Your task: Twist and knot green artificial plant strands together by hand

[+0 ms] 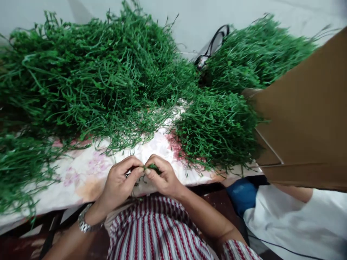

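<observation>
My left hand (120, 182) and my right hand (162, 177) meet at the near edge of the table, fingertips pinched together. Between them they hold a small green plastic sprig (152, 167), mostly hidden by the fingers. A silver watch (84, 224) sits on my left wrist. A large heap of green artificial stems (92, 83) covers the left and middle of the table. A smaller heap of green stems (217, 130) lies just right of my hands.
A floral cloth (89, 173) covers the table. A brown cardboard box (306, 119) stands at the right edge, with more green stems (257, 54) behind it. A person's white sleeve (295, 220) is at lower right. A black strap (214, 43) lies at the back.
</observation>
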Available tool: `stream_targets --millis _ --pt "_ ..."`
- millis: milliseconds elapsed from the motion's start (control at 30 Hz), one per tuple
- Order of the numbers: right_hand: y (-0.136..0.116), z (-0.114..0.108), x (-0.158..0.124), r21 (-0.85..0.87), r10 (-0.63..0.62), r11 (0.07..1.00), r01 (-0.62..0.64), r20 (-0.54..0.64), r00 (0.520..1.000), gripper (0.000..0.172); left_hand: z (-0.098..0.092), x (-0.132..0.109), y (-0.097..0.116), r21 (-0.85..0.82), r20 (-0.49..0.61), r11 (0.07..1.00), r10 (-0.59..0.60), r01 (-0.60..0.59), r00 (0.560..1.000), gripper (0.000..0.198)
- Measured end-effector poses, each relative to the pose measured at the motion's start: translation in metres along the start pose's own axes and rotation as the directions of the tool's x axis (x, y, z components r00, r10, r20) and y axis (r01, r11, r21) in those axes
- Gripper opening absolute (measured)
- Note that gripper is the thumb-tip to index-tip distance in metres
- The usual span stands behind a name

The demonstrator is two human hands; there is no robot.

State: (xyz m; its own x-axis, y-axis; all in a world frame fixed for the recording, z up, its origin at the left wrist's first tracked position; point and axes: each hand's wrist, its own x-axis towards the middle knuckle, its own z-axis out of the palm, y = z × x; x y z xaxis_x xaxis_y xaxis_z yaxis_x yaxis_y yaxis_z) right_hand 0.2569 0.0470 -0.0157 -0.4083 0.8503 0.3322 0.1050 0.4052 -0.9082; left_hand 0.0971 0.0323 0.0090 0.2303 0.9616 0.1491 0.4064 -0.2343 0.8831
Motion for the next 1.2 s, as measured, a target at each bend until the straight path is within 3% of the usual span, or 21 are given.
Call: stream_targets --millis 167,267,400,500,733,833,933,1000,1100,1133,1200 --pt "0.005 -0.001 0.003 -0.012 0.032 0.999 -0.032 0.071 0.997 0.017 -0.003 0.002 -0.001 0.078 -0.014 0.996 0.036 -0.035 0.999 0.012" --pt "0.006 -0.003 0.006 0.002 0.034 0.999 -0.034 0.124 0.992 0.018 -0.006 0.003 -0.001 0.09 0.049 0.994 0.06 -0.065 0.997 0.012" --pt "0.003 -0.007 0.01 0.104 -0.033 0.995 0.005 0.268 0.963 0.019 -0.013 0.004 -0.006 -0.08 0.224 0.997 0.003 0.015 0.975 0.015" --pt "0.003 -0.006 0.013 0.229 -0.094 0.973 0.016 0.331 0.939 0.021 -0.017 0.004 -0.01 -0.205 0.282 0.976 -0.016 0.076 0.959 0.014" --pt "0.005 0.009 0.007 0.341 -0.061 0.94 0.007 0.148 0.987 0.025 -0.011 0.0 -0.018 -0.462 0.274 0.87 -0.044 0.171 0.961 0.011" --pt "0.004 0.015 0.004 0.336 -0.033 0.942 0.014 0.051 0.998 0.024 -0.005 -0.001 -0.018 -0.521 0.2 0.84 -0.051 0.15 0.979 0.014" --pt "0.004 0.017 0.005 0.362 0.006 0.932 -0.021 0.043 0.999 0.023 0.0 -0.002 -0.016 -0.591 0.167 0.791 -0.07 0.157 0.983 0.018" --pt "0.007 0.015 0.006 0.437 0.055 0.898 -0.049 -0.001 0.998 0.023 0.001 -0.002 -0.014 -0.71 0.179 0.686 -0.042 0.159 0.983 0.018" --pt "0.009 0.009 0.007 0.563 0.141 0.826 0.002 -0.21 0.967 0.022 0.0 -0.001 -0.014 -0.85 0.117 0.515 -0.017 0.109 0.993 0.018" --pt "0.009 0.006 0.007 0.557 0.14 0.83 0.019 -0.242 0.96 0.021 0.0 -0.001 -0.015 -0.851 0.087 0.517 -0.043 0.097 0.995 0.017" --pt "0.006 0.0 0.007 0.466 0.094 0.885 0.009 -0.197 0.976 0.018 -0.002 0.0 -0.017 -0.783 0.044 0.613 -0.117 0.107 0.992 0.014"
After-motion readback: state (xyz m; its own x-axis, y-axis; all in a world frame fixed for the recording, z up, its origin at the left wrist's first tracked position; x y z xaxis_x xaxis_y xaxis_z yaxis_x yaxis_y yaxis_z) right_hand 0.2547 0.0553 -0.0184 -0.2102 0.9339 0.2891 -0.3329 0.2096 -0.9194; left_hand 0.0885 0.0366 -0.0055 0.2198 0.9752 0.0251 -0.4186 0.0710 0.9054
